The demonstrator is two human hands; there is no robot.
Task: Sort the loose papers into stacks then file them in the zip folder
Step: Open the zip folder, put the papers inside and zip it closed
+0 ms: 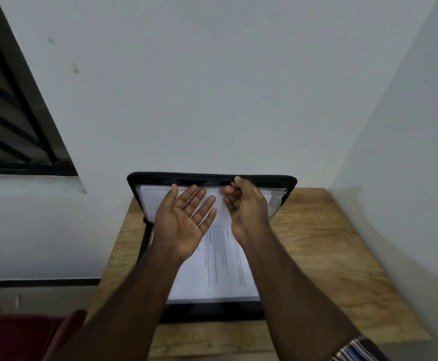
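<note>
A black zip folder [145,179] lies open on the wooden table [324,246], its upper flap leaning against the wall. White printed papers [220,272] fill it from the lower half up into the flap. My left hand [184,220] hovers palm up over the papers with its fingers straight and spread, holding nothing. My right hand [246,204] is at the top of the flap with curled fingers. Its thumb sits by the black rim, and its fingertips pinch the upper edge of the papers. Both forearms hide the papers' sides.
The table stands in a corner, with a white wall [212,87] behind and another on the right. A dark louvred window [9,121] is at the upper left. Something red [22,337] lies low at the left, beside the table.
</note>
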